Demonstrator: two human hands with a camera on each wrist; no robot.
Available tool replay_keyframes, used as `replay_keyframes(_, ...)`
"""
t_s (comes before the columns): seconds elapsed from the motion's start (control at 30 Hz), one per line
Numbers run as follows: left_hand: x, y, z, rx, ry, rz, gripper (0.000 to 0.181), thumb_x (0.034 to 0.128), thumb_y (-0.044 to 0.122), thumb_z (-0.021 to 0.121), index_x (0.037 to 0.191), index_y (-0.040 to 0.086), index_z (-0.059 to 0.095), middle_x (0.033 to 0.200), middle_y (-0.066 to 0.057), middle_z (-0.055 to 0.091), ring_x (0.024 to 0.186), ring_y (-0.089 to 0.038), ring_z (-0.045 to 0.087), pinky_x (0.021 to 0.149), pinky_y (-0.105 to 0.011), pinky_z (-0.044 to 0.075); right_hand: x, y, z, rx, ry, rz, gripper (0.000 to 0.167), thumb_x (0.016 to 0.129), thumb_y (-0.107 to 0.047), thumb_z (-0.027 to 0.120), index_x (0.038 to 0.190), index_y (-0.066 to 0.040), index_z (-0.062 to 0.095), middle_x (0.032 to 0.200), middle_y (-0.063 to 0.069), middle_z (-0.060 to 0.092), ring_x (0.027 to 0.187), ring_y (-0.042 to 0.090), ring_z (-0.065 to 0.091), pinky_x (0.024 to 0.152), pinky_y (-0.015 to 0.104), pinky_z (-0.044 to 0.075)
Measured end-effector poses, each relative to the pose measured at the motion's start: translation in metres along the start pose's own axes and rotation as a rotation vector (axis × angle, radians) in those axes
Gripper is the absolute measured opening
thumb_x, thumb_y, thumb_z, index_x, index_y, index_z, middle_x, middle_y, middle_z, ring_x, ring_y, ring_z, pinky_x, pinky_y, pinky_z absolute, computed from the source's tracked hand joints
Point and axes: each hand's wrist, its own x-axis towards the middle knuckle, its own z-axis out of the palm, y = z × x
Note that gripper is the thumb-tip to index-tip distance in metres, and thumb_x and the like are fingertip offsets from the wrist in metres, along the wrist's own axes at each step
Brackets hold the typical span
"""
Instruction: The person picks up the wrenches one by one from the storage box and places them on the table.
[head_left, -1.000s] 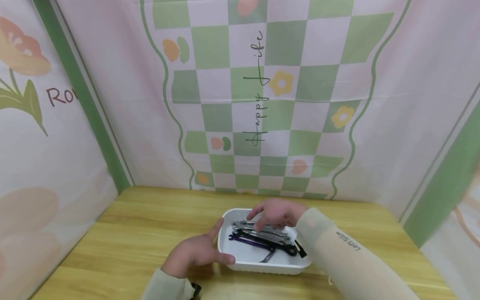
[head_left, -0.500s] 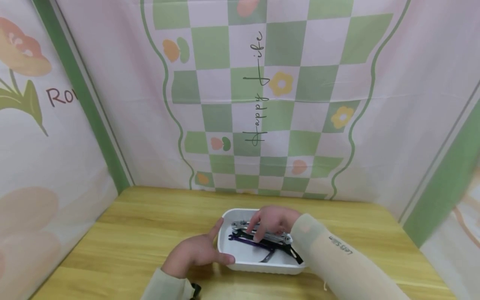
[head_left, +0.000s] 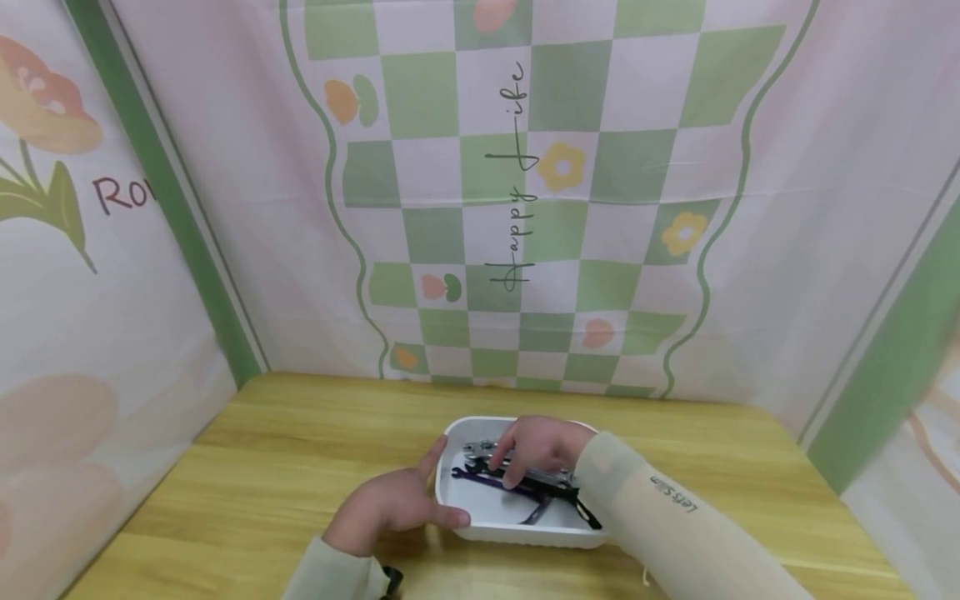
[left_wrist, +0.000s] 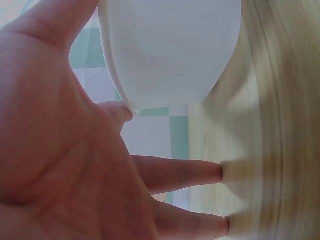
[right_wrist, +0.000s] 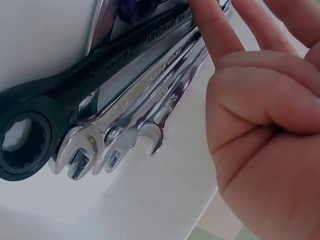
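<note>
A white tray [head_left: 540,535] holds several wrenches: silver ones, a black one [head_left: 551,486] and a purple one [head_left: 476,478]. At the tray's left end my left hand [head_left: 393,502] touches the rim with spread, straight fingers, the thumb on the near corner. In the left wrist view, two fingers of the left hand [left_wrist: 75,135] extend below the tray [left_wrist: 165,55]. My right hand [head_left: 542,446] reaches into the tray, thumb and index finger at the black wrench. The right wrist view shows the right hand [right_wrist: 270,110] beside the black wrench [right_wrist: 95,70] and silver wrenches [right_wrist: 152,132]; its fingertips are partly hidden.
The tray stands on a wooden table [head_left: 300,450]. Behind the table hangs a printed cloth [head_left: 510,225] with green and white checks. More cloth with green bands hangs at both sides. A dark band shows at the left sleeve's cuff [head_left: 337,571].
My right hand has moved down and slightly left over the wrenches. The purple wrench and the black tool end at the right have shifted left. My left hand has stayed in place.
</note>
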Motion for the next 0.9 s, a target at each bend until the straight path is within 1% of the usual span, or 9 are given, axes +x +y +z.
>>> replay_keyframes(0.13, 0.0, 0.0, 0.0, 0.011, 0.003, 0.001, 0.122, 0.0751, 0.055, 0.082, 0.162, 0.018, 0.005, 0.123, -0.029, 0.062, 0.101, -0.036, 0.063, 0.09, -0.06, 0.046, 0.002, -0.002, 0.002, -0.032, 0.004, -0.028, 0.031, 0.073, -0.017, 0.085, 0.1, -0.033, 0.078, 0.125, -0.004, 0.062, 0.116, 0.027, 0.054, 0.101, 0.055, 0.039)
replay_keyframes(0.2, 0.0, -0.001, 0.001, 0.006, 0.004, 0.002, 0.123, 0.0743, 0.057, 0.082, 0.162, 0.018, 0.005, 0.121, -0.028, 0.063, 0.098, -0.034, 0.063, 0.089, -0.059, 0.047, 0.003, -0.003, 0.003, -0.048, 0.004, -0.04, 0.032, 0.073, -0.016, 0.086, 0.099, -0.033, 0.078, 0.125, -0.004, 0.062, 0.116, 0.025, 0.054, 0.102, 0.052, 0.04)
replay_keyframes(0.37, 0.007, -0.009, 0.005, -0.001, 0.008, -0.014, 0.126, 0.0696, 0.066, 0.08, 0.162, 0.024, 0.005, 0.124, -0.026, 0.063, 0.098, -0.031, 0.062, 0.091, -0.056, 0.047, 0.006, -0.005, 0.006, -0.082, -0.007, -0.035, 0.034, 0.072, -0.016, 0.086, 0.101, -0.032, 0.078, 0.125, -0.004, 0.062, 0.116, 0.023, 0.054, 0.102, 0.05, 0.04)
replay_keyframes(0.43, 0.009, -0.012, 0.006, 0.004, 0.011, -0.019, 0.127, 0.068, 0.069, 0.079, 0.162, 0.027, 0.004, 0.126, -0.026, 0.062, 0.101, -0.033, 0.062, 0.092, -0.057, 0.046, 0.007, -0.006, 0.007, -0.096, -0.008, -0.037, 0.036, 0.072, -0.017, 0.086, 0.103, -0.032, 0.078, 0.122, -0.005, 0.063, 0.113, 0.021, 0.055, 0.102, 0.05, 0.04)
replay_keyframes(0.53, 0.008, -0.01, 0.005, 0.003, 0.012, -0.015, 0.127, 0.0686, 0.068, 0.079, 0.162, 0.026, 0.004, 0.127, -0.027, 0.061, 0.105, -0.037, 0.062, 0.092, -0.059, 0.046, 0.008, -0.01, 0.011, -0.127, 0.002, -0.067, 0.038, 0.072, -0.016, 0.086, 0.107, -0.029, 0.078, 0.113, -0.009, 0.065, 0.101, 0.015, 0.058, 0.097, 0.045, 0.044)
replay_keyframes(0.6, 0.005, -0.007, 0.003, -0.003, 0.007, -0.013, 0.125, 0.0706, 0.065, 0.08, 0.162, 0.025, 0.004, 0.129, -0.028, 0.059, 0.105, -0.038, 0.062, 0.091, -0.059, 0.046, 0.009, -0.013, 0.014, -0.171, 0.011, -0.119, 0.04, 0.072, -0.015, 0.087, 0.109, -0.026, 0.078, 0.104, -0.01, 0.067, 0.091, 0.01, 0.059, 0.091, 0.039, 0.048)
replay_keyframes(0.7, 0.001, -0.002, 0.0, -0.013, -0.005, -0.004, 0.123, 0.0744, 0.059, 0.08, 0.162, 0.022, 0.003, 0.128, -0.03, 0.059, 0.101, -0.038, 0.063, 0.089, -0.059, 0.047, 0.011, -0.017, 0.02, -0.269, 0.025, -0.204, 0.043, 0.071, -0.012, 0.088, 0.112, -0.022, 0.078, 0.092, -0.011, 0.067, 0.078, 0.005, 0.058, 0.079, 0.03, 0.05)
replay_keyframes(0.8, -0.001, -0.001, -0.001, -0.024, -0.009, -0.001, 0.122, 0.0757, 0.056, 0.081, 0.162, 0.019, 0.003, 0.127, -0.03, 0.06, 0.097, -0.036, 0.064, 0.088, -0.059, 0.048, 0.013, -0.02, 0.025, -0.352, 0.038, -0.261, 0.046, 0.07, -0.01, 0.088, 0.113, -0.02, 0.077, 0.085, -0.012, 0.066, 0.072, 0.003, 0.056, 0.072, 0.025, 0.049)
replay_keyframes(0.9, -0.001, -0.001, 0.0, -0.035, -0.017, -0.009, 0.122, 0.076, 0.056, 0.081, 0.162, 0.018, 0.003, 0.127, -0.03, 0.059, 0.098, -0.034, 0.063, 0.09, -0.058, 0.047, 0.015, -0.02, 0.029, -0.396, 0.039, -0.281, 0.049, 0.069, -0.007, 0.087, 0.115, -0.02, 0.077, 0.082, -0.011, 0.065, 0.069, 0.002, 0.056, 0.069, 0.023, 0.049)
